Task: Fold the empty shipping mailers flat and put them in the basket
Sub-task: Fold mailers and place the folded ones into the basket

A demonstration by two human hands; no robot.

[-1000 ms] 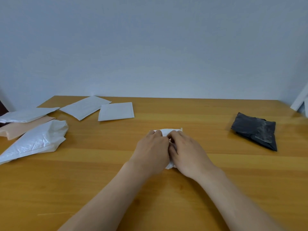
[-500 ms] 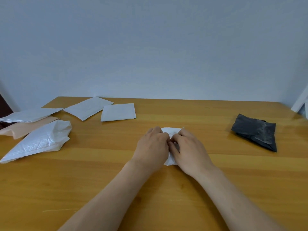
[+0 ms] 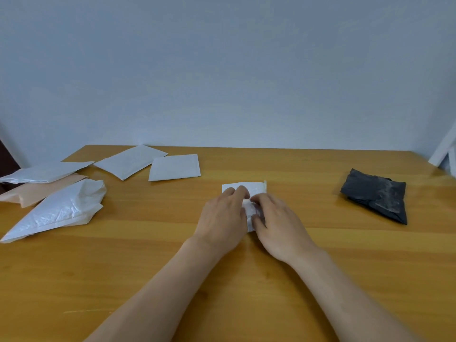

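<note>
At frame centre, the left hand (image 3: pixel 222 218) and right hand (image 3: pixel 278 223) both pinch the mailer (image 3: pixel 255 187); easing off early could let its springy fold pop open.

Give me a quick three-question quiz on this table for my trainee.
1. True or false: the black mailer lies to the left of the left hand.
2. What do the left hand and right hand hold? A) pink mailer B) white mailer C) black mailer
3. Is a basket in view on the table?
Key: 1 false; 2 B; 3 no.
</note>
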